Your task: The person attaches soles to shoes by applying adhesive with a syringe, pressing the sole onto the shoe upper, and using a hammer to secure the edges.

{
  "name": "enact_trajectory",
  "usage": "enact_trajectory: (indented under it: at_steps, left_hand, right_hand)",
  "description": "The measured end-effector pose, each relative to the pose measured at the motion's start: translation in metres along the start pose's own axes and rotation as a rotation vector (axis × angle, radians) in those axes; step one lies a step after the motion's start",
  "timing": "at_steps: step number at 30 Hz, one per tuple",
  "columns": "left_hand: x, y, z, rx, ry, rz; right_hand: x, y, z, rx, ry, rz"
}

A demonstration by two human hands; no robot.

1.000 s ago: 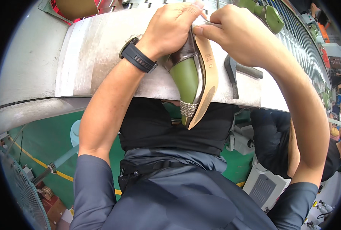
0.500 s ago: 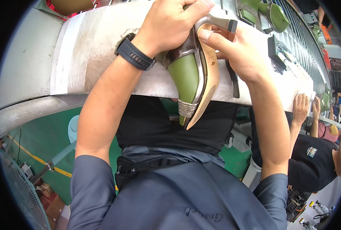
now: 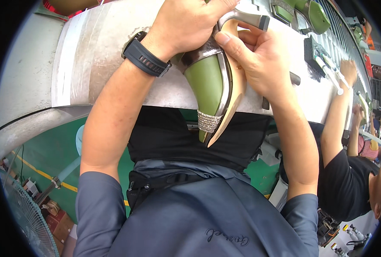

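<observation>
Green shoe (image 3: 209, 85) gripped between both hands' fingers (image 3: 227, 43).

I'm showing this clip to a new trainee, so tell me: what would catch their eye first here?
First, the green high-heeled shoe at top centre, toe pointing down toward the person, with a glittery band near the toe and a tan sole. The left hand grips it from above and the right hand clasps its sole side, thumb on the heel end. A black wristwatch stands out on the left wrist, over the grey workbench.
</observation>
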State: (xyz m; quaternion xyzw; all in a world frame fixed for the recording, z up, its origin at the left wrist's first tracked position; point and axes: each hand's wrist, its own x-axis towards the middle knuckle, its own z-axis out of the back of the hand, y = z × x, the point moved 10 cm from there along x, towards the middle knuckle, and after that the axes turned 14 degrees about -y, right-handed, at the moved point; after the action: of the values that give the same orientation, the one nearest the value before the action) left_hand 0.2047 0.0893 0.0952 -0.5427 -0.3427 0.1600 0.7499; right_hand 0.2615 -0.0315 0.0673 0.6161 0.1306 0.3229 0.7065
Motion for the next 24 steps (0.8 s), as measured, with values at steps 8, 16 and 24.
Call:
enact_trajectory:
  at_steps: [8,16,24]
  left_hand:
    - [0.001,0.007,0.005,-0.047,-0.043,0.036]
    - [0.003,-0.001,0.002,0.013,-0.021,-0.056]
    - [0.002,0.001,0.006,-0.024,-0.055,-0.060]
  right_hand:
    - [-0.015,-0.019,-0.019,0.193,0.145,-0.227]
    - [-0.023,-0.001,-0.005,-0.078,0.042,-0.159]
    - [-0.054,-0.008,-0.003,0.190,0.089,-0.362]
